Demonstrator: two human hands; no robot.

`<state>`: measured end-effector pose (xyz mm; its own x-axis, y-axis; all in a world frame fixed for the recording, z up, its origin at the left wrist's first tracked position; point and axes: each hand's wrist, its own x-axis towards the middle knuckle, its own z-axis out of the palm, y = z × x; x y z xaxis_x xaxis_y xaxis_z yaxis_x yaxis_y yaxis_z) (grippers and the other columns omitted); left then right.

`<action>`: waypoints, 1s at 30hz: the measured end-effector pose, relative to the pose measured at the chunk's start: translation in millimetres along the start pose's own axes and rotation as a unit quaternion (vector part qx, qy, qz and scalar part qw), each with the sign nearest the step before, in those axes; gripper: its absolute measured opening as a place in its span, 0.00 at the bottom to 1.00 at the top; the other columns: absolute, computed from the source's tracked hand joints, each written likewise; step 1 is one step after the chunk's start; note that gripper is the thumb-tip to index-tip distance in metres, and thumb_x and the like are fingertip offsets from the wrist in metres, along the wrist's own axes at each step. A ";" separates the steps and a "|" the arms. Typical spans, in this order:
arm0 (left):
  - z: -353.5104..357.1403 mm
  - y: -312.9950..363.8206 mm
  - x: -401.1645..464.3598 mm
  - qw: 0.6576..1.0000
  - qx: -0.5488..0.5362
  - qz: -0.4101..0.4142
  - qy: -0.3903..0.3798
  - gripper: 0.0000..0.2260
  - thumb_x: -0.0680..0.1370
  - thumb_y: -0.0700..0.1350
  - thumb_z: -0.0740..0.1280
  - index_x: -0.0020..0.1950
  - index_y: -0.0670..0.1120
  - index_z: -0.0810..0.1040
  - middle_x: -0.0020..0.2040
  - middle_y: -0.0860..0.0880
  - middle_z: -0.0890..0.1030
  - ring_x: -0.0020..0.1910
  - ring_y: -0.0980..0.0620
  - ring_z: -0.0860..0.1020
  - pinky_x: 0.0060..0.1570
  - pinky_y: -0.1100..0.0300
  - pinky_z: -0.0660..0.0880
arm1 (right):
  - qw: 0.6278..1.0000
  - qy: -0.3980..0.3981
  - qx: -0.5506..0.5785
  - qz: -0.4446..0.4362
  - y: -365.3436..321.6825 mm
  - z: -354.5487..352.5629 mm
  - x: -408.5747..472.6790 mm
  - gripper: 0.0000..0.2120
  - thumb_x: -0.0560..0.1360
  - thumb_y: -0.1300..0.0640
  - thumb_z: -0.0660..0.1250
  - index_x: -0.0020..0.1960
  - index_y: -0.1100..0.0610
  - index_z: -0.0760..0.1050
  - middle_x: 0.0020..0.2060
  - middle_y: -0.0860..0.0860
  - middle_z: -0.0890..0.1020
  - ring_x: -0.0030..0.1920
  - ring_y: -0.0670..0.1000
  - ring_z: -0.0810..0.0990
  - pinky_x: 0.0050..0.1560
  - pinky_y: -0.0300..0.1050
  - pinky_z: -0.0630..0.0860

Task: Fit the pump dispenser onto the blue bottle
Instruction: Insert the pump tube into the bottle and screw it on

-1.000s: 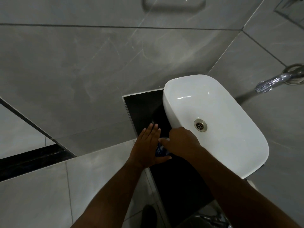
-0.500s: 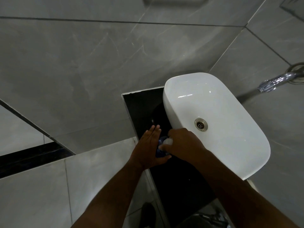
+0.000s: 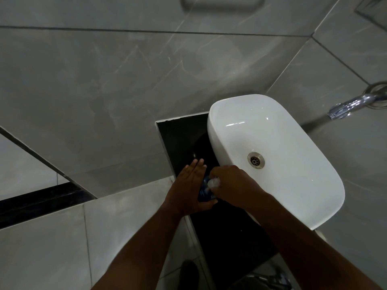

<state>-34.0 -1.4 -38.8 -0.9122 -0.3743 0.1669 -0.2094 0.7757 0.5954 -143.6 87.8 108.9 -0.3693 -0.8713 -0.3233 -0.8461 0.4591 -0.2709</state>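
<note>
The blue bottle (image 3: 204,190) stands on the black counter (image 3: 226,231), just left of the white basin, and only a strip of it shows between my hands. My left hand (image 3: 188,185) lies flat against the bottle's left side, fingers straight, thumb hooked under its near side. My right hand (image 3: 232,185) is closed over the bottle's top, gripping the white pump dispenser (image 3: 214,182), of which a small pale part shows at my fingertips. Whether the pump sits in the bottle's neck is hidden.
A white oval basin (image 3: 293,185) with a metal drain (image 3: 256,160) fills the counter's right side. A chrome tap (image 3: 351,105) sticks out of the grey tiled wall at far right. Grey tiles lie to the left, and a dark shoe (image 3: 188,273) is below.
My right hand has turned a little on top of the bottle, so more of the white pump shows at its fingertips. The left hand has stayed pressed against the bottle.
</note>
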 end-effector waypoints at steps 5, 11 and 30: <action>0.0 0.2 -0.6 0.999 0.033 0.000 -0.005 0.46 0.72 0.70 0.64 0.79 0.42 0.52 0.79 0.46 0.49 0.78 0.49 0.45 0.75 0.53 0.42 | 0.998 0.030 -0.038 0.041 -2.9 2.0 2.0 0.18 0.74 0.42 0.66 0.48 0.57 0.77 0.42 0.53 0.82 0.39 0.50 0.79 0.38 0.43 0.72; -1.8 0.1 -0.4 0.999 0.036 -0.006 -0.007 0.47 0.72 0.70 0.65 0.79 0.43 0.54 0.80 0.45 0.51 0.79 0.49 0.45 0.75 0.53 0.42 | 1.000 -0.020 -0.021 0.007 -4.5 0.3 -0.3 0.14 0.75 0.53 0.68 0.58 0.56 0.75 0.53 0.54 0.81 0.48 0.53 0.80 0.43 0.40 0.70; -1.6 1.2 0.0 0.997 0.066 -0.016 -0.026 0.47 0.73 0.72 0.61 0.79 0.44 0.47 0.79 0.48 0.43 0.76 0.54 0.34 0.72 0.58 0.33 | 0.998 0.011 -0.056 0.030 7.8 5.8 8.5 0.19 0.70 0.39 0.68 0.50 0.54 0.76 0.43 0.50 0.81 0.40 0.49 0.77 0.39 0.42 0.70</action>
<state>-33.7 -1.4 -36.8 -0.9204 -0.3759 0.1074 -0.2796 0.8250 0.4912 -151.0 84.9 98.8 -0.4278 -0.8472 -0.3151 -0.8594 0.4892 -0.1486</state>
